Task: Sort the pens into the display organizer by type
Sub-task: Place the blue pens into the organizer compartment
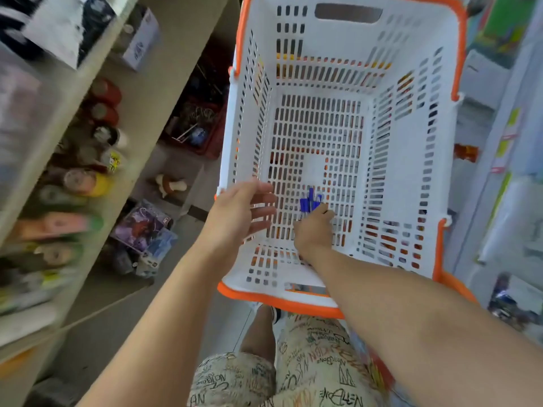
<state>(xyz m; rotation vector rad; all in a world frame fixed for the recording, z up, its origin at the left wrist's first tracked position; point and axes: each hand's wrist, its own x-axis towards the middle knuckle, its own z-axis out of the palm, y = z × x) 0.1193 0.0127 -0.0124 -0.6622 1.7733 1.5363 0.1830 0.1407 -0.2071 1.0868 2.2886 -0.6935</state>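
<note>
Inside the basket (pixel 440 160), the right hand (pixel 313 233) grips blue pens (pixel 310 201) pointing away; the left hand (pixel 241 214) hovers open beside them.

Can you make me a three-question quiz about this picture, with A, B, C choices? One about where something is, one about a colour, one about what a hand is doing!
1. Where are the pens?
A. On the shelf
B. Inside the basket
C. On the floor

2. What colour are the pen caps?
A. Blue
B. Green
C. Yellow

3. What is the left hand doing?
A. Gripping pens
B. Making a fist
C. Open, fingers spread at the basket's side

Answers:
1 B, the pens sit within the white basket's walls, in the right hand.
2 A, the caps poking above the fingers are blue.
3 C, the fingers are apart and hold nothing.
</note>
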